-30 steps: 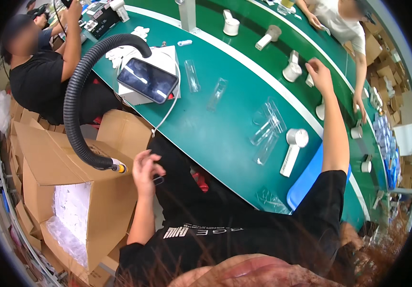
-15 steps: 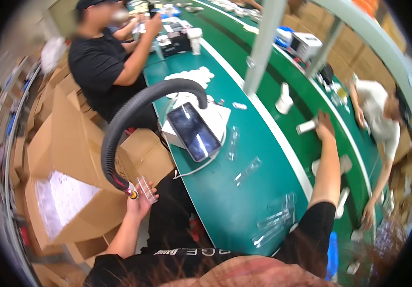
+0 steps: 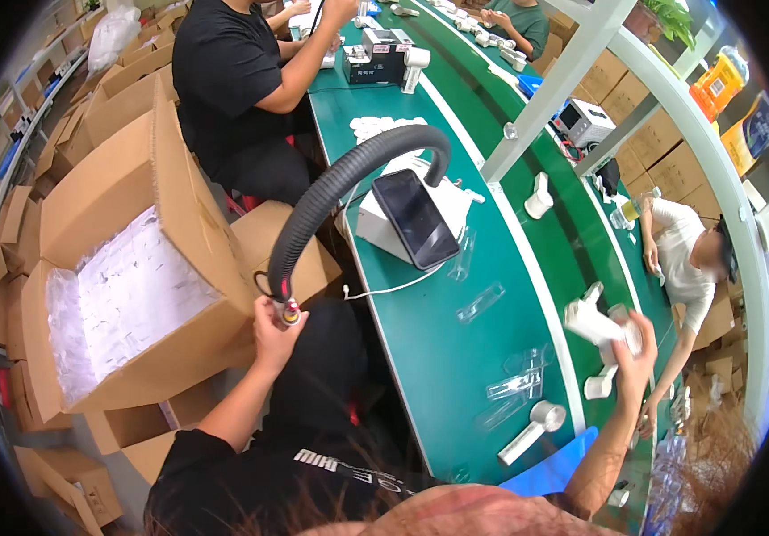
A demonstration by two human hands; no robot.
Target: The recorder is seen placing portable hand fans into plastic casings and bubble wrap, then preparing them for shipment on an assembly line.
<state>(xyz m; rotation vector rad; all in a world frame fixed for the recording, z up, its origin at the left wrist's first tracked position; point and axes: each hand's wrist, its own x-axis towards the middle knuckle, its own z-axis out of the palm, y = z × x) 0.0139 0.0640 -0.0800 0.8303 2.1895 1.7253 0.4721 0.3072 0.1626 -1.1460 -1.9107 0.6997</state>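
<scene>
My left hand (image 3: 277,341) is closed around the red and brass-coloured end fitting (image 3: 291,313) of a black corrugated hose (image 3: 313,192). The hose arches over to the table beside a dark phone (image 3: 416,219), which leans on a white box (image 3: 380,228). My right hand (image 3: 636,357) grips a white handheld device with a round head (image 3: 592,322), slightly blurred, above the green belt. Below it, a similar white device (image 3: 534,431) lies near the table's right edge. Several clear plastic pieces (image 3: 514,384) lie on the tabletop to the left.
An open cardboard box (image 3: 134,357) with white sheets inside stands at left. A pale metal post (image 3: 554,85) rises beside the belt (image 3: 550,237). A blue bin (image 3: 545,469) sits low at right. One co-worker (image 3: 237,89) is at far left, another (image 3: 684,255) across the belt.
My right hand has come nearer and lower with the white device. The clear plastic piece in my left hand no longer shows there. The view has shifted; the left co-worker's hands are raised.
</scene>
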